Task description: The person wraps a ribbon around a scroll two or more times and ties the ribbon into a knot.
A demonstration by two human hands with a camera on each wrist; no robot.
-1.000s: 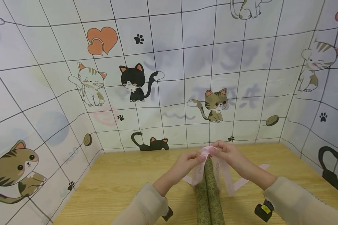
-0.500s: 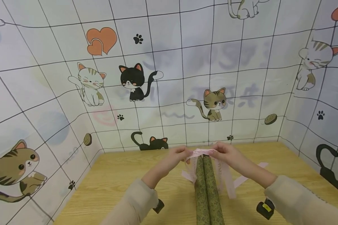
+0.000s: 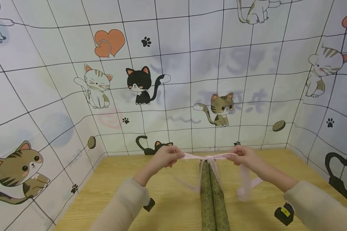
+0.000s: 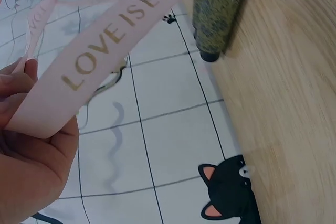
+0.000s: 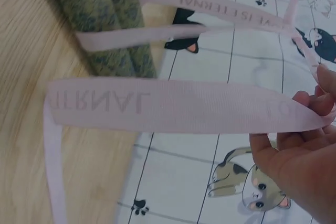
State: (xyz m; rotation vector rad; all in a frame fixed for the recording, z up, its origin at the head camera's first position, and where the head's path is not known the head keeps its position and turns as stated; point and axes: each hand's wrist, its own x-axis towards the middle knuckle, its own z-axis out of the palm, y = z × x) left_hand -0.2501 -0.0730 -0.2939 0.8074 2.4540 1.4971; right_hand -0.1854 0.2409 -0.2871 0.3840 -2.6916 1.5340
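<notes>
A pink ribbon [image 3: 192, 156] with printed lettering, "LOVE IS ETERNAL" in part, is stretched sideways between both hands. Its middle has a small knot or crossing above the far end of two long green floral-patterned rolls [image 3: 212, 195] lying side by side. My left hand [image 3: 166, 155] pinches one side of the ribbon between thumb and fingers. On the other side, my right hand [image 3: 245, 158] pinches it the same way. Loose ribbon tails hang below both hands; a wide one [image 5: 157, 106] crosses the right wrist view. A dark tip [image 4: 210, 56] shows on one roll.
The rolls lie on a light wood-grain table [image 3: 118, 192]. A white grid cloth [image 3: 179, 80] printed with cats stands behind and at both sides. Dark wrist cameras [image 3: 284, 213] sit under the sleeves.
Both hands have moved apart, the left going left and the right going right. The ribbon, bunched over the rolls' far end before, is now drawn out straight between them.
</notes>
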